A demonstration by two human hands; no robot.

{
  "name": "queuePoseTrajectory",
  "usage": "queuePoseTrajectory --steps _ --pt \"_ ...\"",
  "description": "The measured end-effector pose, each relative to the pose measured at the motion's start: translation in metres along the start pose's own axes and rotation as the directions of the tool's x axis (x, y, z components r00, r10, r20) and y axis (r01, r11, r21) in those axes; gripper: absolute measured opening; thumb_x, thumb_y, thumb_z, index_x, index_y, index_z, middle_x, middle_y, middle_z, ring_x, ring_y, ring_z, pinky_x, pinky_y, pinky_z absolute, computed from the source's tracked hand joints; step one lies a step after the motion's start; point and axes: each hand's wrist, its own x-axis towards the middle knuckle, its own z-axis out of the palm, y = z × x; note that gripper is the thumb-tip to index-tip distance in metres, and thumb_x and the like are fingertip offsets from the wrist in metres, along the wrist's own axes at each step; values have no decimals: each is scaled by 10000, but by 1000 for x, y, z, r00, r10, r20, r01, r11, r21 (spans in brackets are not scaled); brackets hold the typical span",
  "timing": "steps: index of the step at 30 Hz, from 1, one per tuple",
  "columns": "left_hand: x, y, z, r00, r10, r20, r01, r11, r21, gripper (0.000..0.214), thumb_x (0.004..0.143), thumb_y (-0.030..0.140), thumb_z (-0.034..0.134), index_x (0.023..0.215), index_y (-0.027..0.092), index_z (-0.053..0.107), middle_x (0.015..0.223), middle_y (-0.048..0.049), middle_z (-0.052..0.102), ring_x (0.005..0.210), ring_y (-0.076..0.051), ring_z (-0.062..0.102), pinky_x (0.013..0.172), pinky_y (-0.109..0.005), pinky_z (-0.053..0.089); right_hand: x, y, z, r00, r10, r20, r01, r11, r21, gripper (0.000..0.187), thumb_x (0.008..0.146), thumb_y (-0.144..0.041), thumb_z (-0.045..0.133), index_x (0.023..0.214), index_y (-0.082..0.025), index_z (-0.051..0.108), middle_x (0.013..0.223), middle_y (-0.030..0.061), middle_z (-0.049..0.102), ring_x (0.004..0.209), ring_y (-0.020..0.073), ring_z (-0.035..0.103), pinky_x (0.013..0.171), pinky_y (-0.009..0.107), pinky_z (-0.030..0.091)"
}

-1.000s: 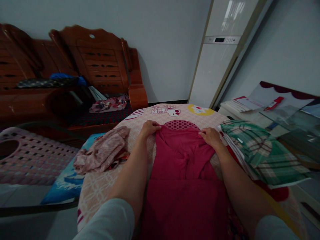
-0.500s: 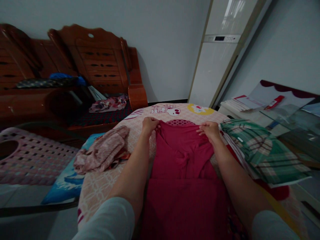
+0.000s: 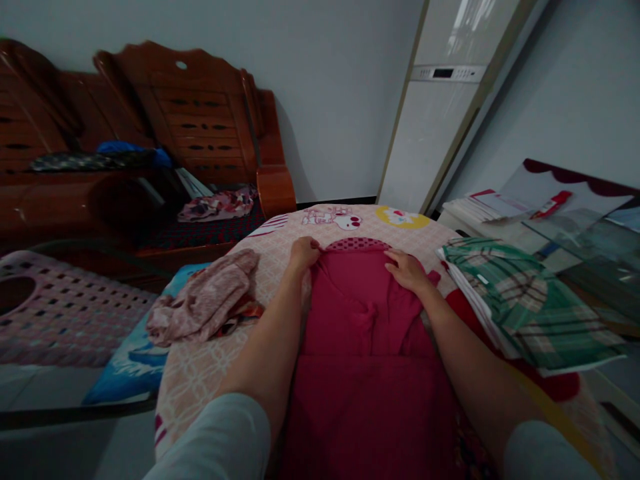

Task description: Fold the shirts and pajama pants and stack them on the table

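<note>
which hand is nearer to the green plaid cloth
Right. The right hand is at the red garment, left of the green plaid cloth; the left hand is farther left, at the garment's top left corner.

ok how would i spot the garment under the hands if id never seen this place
Find the rounded, cloth-covered table. Down its middle lies a long magenta garment, with the left hand and right hand at its far end. Its plain, single colour sets it apart from the crumpled, mottled pink cloth to its left and the green plaid fabric to its right.
</note>
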Motion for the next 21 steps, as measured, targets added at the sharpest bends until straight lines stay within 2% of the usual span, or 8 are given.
queuePoseTrajectory --steps 3,6,11,14,17,21 --pt "-1 -4 7 998 69 -1 -68 990 121 324 695 94 609 997 136 716 987 -116 743 972 -244 683 866 -301 510 -4 4 8 995 -38 89 51 989 -141 436 866 -216 516 1275 -128 640 1426 176 532 1341 286 478 1119 472 380" --pt "-1 -6 8 994 110 -1 -109 986 126 376 727 105 592 1085 140 700 1058 -116 732 975 -233 675 879 -295 499 -7 4 11 996 -45 83 63 971 -231 438 901 -235 486 1309 -143 617 1447 161 511 1357 285 458 1124 466 374" --pt "-2 -2 1 985 173 -9 -171 981 93 417 747 142 608 1156 112 684 1126 -130 707 982 -225 671 897 -291 494 -10 -2 8 998 64 18 -55 943 -329 393 911 -261 496 1242 -128 662 1466 173 478 1332 302 477 1112 438 383" --pt "-5 9 -11 974 221 -46 -216 972 91 409 747 145 610 1145 115 699 1071 -113 724 987 -226 660 914 -308 491 -6 -8 -4 998 60 -29 -66 948 -313 365 897 -241 513 1194 -128 692 1405 173 542 1289 299 515 1098 433 393" --pt "-11 26 -27 967 245 -75 -244 970 17 360 756 149 596 1091 135 725 1006 -78 741 929 -197 667 875 -283 498 2 -22 -25 999 19 -42 -29 965 -260 344 882 -213 521 1152 -129 716 1296 160 634 1208 278 576 1055 397 422" --pt "-22 42 -42 953 270 -133 -283 955 -91 313 755 164 586 1022 135 746 903 -62 749 825 -182 677 809 -274 510 7 -55 -51 993 -53 107 70 984 -161 276 865 -202 532 1010 -167 764 1037 89 749 977 222 668 898 306 470"
